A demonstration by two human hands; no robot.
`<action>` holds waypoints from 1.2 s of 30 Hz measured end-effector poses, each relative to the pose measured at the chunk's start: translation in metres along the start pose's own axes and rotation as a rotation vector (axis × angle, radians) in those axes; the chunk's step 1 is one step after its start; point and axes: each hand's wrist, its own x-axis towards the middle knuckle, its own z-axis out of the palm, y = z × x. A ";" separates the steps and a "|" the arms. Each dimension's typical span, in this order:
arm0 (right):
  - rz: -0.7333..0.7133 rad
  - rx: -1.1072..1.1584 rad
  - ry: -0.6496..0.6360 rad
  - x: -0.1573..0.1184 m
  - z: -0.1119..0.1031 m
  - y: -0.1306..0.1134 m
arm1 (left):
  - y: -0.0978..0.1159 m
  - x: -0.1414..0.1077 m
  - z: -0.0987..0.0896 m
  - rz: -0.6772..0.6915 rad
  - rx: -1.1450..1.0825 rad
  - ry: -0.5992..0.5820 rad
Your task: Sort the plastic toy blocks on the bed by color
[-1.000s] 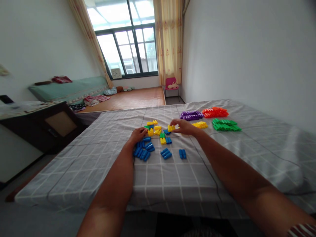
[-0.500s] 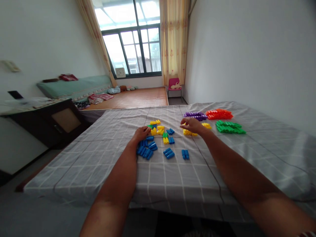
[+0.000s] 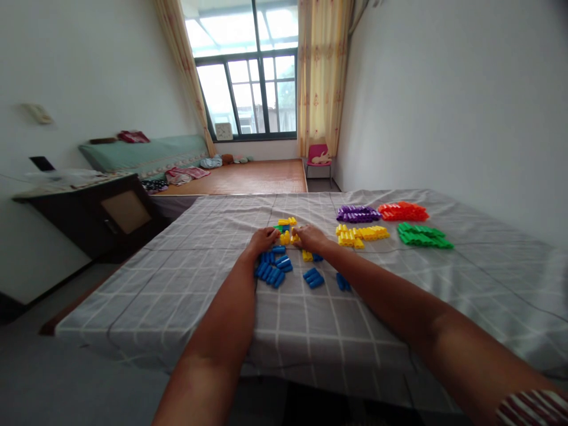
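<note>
My left hand (image 3: 264,239) rests at the left side of a mixed group of plastic tube-shaped blocks. Its fingers are curled together, and what they hold, if anything, is hidden. My right hand (image 3: 312,238) reaches in from the right, its fingertips closed on a yellow block (image 3: 295,235). Between the hands lie other yellow blocks (image 3: 284,238), with a green block and a blue block just behind. Closer to me sits a cluster of blue blocks (image 3: 270,274). A smaller blue group (image 3: 313,278) lies below my right wrist, and my right forearm partly covers another blue piece (image 3: 342,282).
Sorted piles of purple (image 3: 358,213), orange-red (image 3: 403,211), yellow (image 3: 364,234) and green blocks (image 3: 425,235) lie to the right on the checked grey cloth (image 3: 146,284). Behind the table are a bed platform (image 3: 261,176) and a pink chair (image 3: 318,157). A dark cabinet (image 3: 89,213) stands left.
My right hand has moved left from the yellow pile to the mixed blocks, close to my left hand. My left hand stays beside them. The camera view has shifted slightly.
</note>
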 end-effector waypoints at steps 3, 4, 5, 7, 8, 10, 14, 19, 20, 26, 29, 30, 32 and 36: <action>-0.033 0.162 0.034 -0.003 -0.008 0.013 | -0.001 0.001 0.000 -0.003 -0.006 0.006; -0.033 0.209 0.066 -0.006 -0.013 0.023 | -0.001 0.001 0.000 -0.004 -0.006 0.009; -0.025 0.253 0.102 -0.011 -0.019 0.036 | -0.001 0.000 0.000 -0.003 -0.006 0.010; 0.017 0.323 0.164 -0.025 -0.031 0.069 | 0.001 0.000 -0.001 -0.006 -0.009 0.008; 0.048 0.346 0.182 -0.035 -0.036 0.088 | 0.002 -0.001 -0.002 -0.009 -0.013 0.007; 0.131 0.351 0.213 -0.055 -0.042 0.126 | 0.006 -0.002 -0.003 -0.014 -0.018 0.010; 0.258 0.254 0.284 -0.086 -0.034 0.176 | 0.013 -0.006 -0.006 -0.013 -0.017 0.028; 0.296 0.128 0.254 -0.093 -0.018 0.176 | 0.014 -0.007 -0.008 -0.030 -0.017 0.020; 0.305 0.110 0.234 -0.093 -0.017 0.173 | 0.014 -0.007 -0.008 -0.035 -0.018 0.018; 0.288 0.122 0.264 -0.094 -0.017 0.172 | 0.011 -0.005 -0.007 -0.054 -0.018 0.013; 0.263 0.141 0.398 -0.091 -0.021 0.162 | 0.010 -0.004 -0.005 -0.050 -0.018 0.016; 0.250 0.152 0.436 -0.088 -0.023 0.154 | 0.010 -0.004 -0.004 -0.050 -0.019 0.013; 0.179 0.196 0.467 -0.079 -0.026 0.129 | 0.008 -0.003 -0.003 -0.047 -0.022 0.008; -0.167 0.261 0.352 -0.045 -0.020 0.061 | 0.007 -0.002 -0.001 -0.033 -0.025 0.005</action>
